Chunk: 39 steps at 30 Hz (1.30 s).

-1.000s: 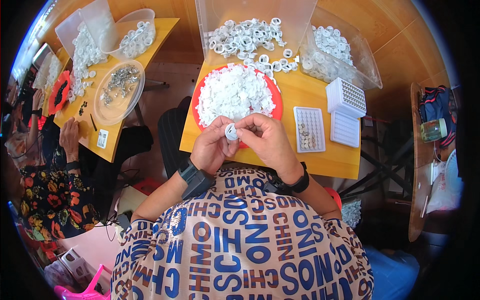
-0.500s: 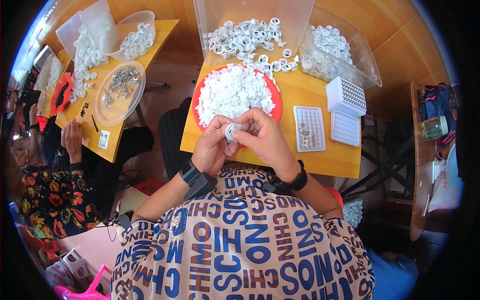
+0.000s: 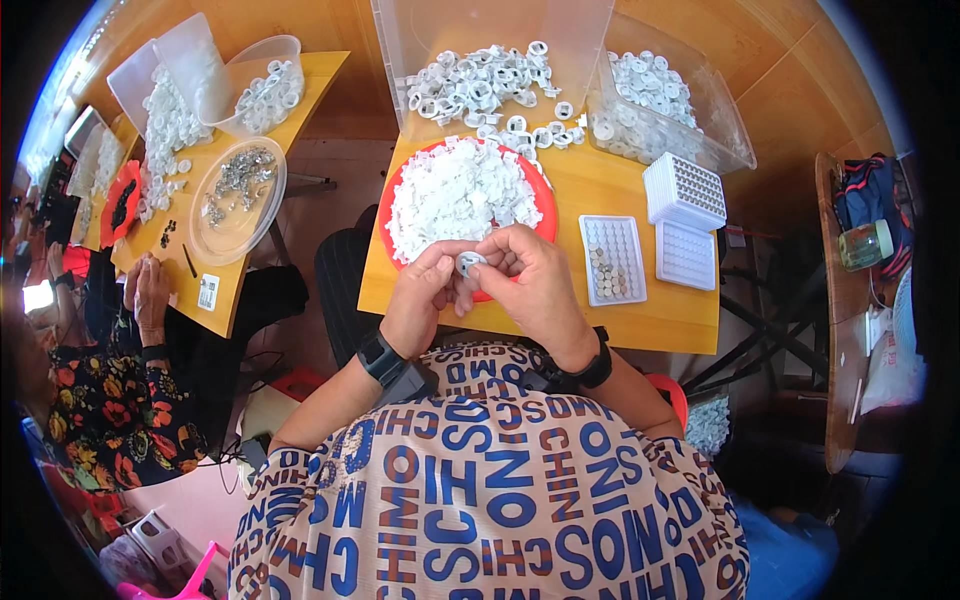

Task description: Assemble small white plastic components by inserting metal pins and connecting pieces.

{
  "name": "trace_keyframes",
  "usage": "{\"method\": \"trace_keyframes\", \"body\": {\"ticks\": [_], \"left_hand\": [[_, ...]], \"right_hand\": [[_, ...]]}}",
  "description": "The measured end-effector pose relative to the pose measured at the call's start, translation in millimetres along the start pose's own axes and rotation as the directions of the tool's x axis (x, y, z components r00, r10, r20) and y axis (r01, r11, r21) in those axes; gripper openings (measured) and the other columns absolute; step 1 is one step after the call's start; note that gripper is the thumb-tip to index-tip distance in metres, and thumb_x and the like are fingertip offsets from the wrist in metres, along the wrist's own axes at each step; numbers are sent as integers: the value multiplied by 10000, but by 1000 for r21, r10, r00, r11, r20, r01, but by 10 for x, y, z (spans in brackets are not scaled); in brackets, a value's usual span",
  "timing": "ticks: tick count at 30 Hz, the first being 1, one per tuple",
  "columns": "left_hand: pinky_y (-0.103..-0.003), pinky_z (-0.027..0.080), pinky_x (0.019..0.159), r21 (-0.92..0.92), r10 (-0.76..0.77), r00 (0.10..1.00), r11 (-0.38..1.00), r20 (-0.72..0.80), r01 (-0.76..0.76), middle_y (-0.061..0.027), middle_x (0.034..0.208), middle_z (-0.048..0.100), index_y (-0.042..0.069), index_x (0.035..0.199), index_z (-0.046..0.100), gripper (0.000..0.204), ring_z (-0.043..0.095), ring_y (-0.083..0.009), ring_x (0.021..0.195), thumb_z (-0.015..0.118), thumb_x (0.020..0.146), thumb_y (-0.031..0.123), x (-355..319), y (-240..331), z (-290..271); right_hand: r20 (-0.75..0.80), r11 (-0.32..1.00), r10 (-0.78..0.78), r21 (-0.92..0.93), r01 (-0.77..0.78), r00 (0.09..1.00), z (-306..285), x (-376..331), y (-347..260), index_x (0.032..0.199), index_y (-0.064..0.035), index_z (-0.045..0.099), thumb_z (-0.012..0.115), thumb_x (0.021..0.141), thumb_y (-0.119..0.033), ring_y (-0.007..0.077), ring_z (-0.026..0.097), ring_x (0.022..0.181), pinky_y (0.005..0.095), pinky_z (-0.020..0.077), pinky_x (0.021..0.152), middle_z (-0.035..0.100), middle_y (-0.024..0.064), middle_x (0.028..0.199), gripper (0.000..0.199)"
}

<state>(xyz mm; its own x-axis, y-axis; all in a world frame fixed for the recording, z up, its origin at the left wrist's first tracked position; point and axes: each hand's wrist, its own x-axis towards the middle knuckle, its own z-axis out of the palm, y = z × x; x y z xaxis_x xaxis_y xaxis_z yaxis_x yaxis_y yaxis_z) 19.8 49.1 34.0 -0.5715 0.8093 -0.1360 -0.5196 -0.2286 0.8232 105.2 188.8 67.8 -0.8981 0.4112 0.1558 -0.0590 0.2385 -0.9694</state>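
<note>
A small round white plastic part [image 3: 469, 263] with a dark slot is pinched between my two hands, just over the near edge of the red tray. The fingers of my left hand [image 3: 418, 298] are closed on its left side. On the other side, the thumb and fingertips of my right hand [image 3: 538, 290] press on it. Behind them, the red round tray [image 3: 548, 208] is heaped with small white plastic pieces [image 3: 460, 195]. Right of my right hand lies a white compartment tray [image 3: 613, 240], with several silvery coin-like discs [image 3: 607, 278] in its nearer half.
Round white parts [image 3: 480, 80] spill from a tipped clear bin; another clear bin [image 3: 735, 135] stands right of it. Stacked white trays [image 3: 684, 190] sit at the table's right. At the left table, a co-worker's hands [image 3: 150, 295] are near a clear dish [image 3: 215, 235] of metal bits.
The round part has tilted in my fingers, and its dark slot now shows more. The whole view has shifted slightly. The co-worker's hands have come together.
</note>
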Motion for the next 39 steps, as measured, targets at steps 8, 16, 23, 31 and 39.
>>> {"method": "trace_keyframes", "body": {"ticks": [8,16,23,31,39], "left_hand": [[-218,443,647,245,102,993,966,-64,-84,-28,868,605,24,1143,580,212,544,-85,714,477,973,99,-20,9,53],[-198,423,636,448,177,981,886,-83,-122,2,831,595,16,1129,596,206,524,-61,706,489,969,89,-41,42,104],[-185,425,615,570,237,969,806,-66,-158,9,804,593,12,1114,604,196,526,-49,690,487,968,67,-59,76,137],[-179,432,609,568,221,971,812,-91,-132,10,797,594,18,1107,608,190,523,-42,682,485,970,66,-66,139,159],[-185,443,600,674,293,955,715,-47,-186,7,786,599,24,1081,621,184,527,-46,666,484,961,50,-22,127,144]], "right_hand": [[-17,995,-84,-48,83,996,17,-2,-15,909,15,591,654,796,21,143,659,655,258,529,588,660,104,785,128],[-48,996,-56,-67,53,997,51,-2,-50,905,12,582,646,773,33,180,667,661,284,536,591,659,125,763,148],[-40,995,-28,-93,25,999,69,8,-27,887,11,573,642,768,30,189,663,651,294,530,585,655,127,750,139],[-4,999,18,-27,-18,1000,49,24,-46,868,13,582,658,769,14,184,658,648,286,529,597,660,120,751,125],[-1,998,38,-57,-38,999,24,68,-70,851,17,585,663,762,12,177,653,630,286,522,584,659,117,732,119]]}}
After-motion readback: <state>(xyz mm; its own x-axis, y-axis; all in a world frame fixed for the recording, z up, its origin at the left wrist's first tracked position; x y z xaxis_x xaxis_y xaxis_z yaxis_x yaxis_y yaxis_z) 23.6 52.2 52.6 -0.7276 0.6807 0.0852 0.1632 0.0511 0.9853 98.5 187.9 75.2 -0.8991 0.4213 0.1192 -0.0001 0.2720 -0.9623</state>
